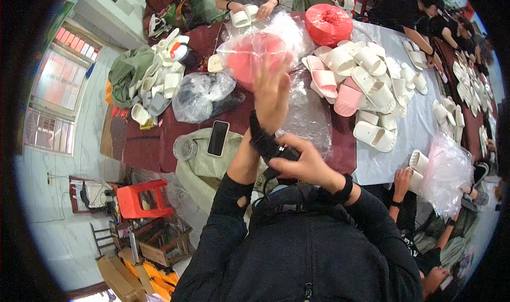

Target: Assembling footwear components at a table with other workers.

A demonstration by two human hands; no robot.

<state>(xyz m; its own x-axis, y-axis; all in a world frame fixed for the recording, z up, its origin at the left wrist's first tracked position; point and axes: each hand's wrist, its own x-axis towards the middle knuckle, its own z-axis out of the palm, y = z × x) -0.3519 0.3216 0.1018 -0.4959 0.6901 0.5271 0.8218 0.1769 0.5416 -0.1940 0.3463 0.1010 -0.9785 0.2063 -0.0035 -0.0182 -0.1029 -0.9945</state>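
My left hand (272,97) is raised over the table with its fingers stretched out, slightly blurred, holding nothing. Around that wrist sits a black strapped device (261,140). My right hand (308,163) is closed on the device, thumb and fingers pressing its lower right side. Beyond my left fingertips lies a round red bundle (249,55) under clear plastic film. A black-screened phone (218,138) rests left of my left wrist, on a pale green woven sack (199,169). Close by the phone is a clear round plastic tub (184,147).
White and pink slippers (348,97) are heaped at the right, more slippers (172,82) at the left. A red twine roll (329,25) stands at the back. Across the table a person holds white slippers (240,18); other people work at the right. A red stool (142,198) stands at lower left.
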